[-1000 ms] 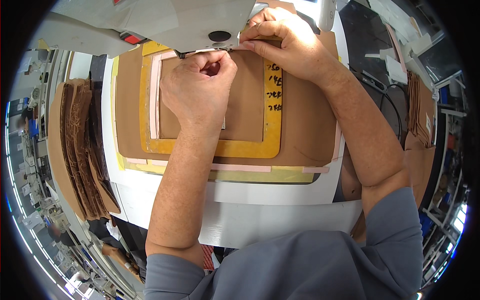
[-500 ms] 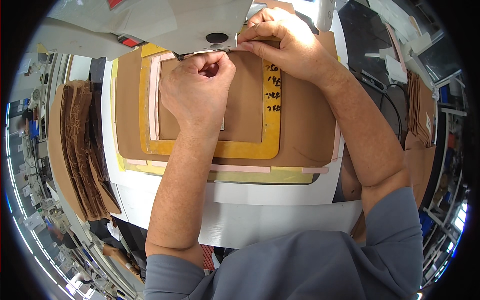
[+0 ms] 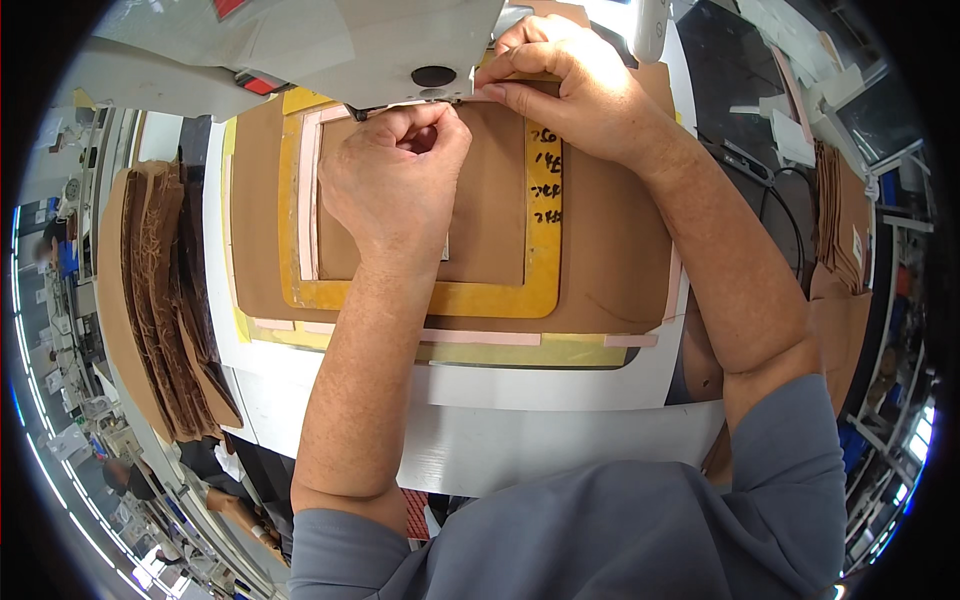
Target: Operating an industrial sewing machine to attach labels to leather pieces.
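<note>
Matt brown sheet (image 3: pixel 615 225), smooth frame (image 3: pixel 500 301)

A yellow rectangular frame (image 3: pixel 480 300) lies on a flat brown sheet (image 3: pixel 612 235), above a smooth white tabletop (image 3: pixel 285 390). Behind, a bulky white machine head (image 3: pixel 370 50) overhangs the frame's far side. A layered brown stack (image 3: pixel 155 300) lies left of the sheet, with folded brown sheets (image 3: pixel 838 225) far right.

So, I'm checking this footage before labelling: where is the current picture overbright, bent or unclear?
Head view: strong light pales the upper part of the right hand; head view: the fisheye bows the brown stack at left and leaves black corners; head view: anything between the left hand's fingertips is too small to make out.
</note>
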{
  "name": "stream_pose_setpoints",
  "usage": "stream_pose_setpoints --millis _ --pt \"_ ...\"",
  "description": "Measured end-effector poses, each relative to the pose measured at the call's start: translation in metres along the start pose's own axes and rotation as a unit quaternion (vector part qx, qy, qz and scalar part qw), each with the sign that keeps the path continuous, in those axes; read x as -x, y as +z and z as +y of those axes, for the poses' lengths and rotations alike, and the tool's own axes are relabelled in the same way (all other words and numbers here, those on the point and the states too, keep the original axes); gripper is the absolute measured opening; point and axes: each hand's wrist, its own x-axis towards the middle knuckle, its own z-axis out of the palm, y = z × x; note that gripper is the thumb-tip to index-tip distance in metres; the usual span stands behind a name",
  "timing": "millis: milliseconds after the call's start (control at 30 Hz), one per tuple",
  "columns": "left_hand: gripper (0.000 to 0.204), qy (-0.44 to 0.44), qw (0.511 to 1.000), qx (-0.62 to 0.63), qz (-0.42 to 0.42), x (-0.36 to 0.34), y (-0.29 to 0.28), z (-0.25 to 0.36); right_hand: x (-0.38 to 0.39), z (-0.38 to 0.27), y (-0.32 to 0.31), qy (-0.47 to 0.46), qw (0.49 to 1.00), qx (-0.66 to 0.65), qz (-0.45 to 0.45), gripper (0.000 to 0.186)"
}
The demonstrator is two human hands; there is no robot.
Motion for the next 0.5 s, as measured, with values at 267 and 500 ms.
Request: stream_pose_setpoints --millis 267,500 --pt "0.008 0.014 0.997 0.073 0.01 0.002 0.002 -0.004 -0.002 -0.012 -0.005 -0.054 0.998 -0.005 0.027 0.013" --pt "0.003 0.09 0.987 0.134 -0.021 0.001 0.001 0.0 -0.005 -0.013 -0.006 -0.054 0.993 -0.099 -0.014 0.013"
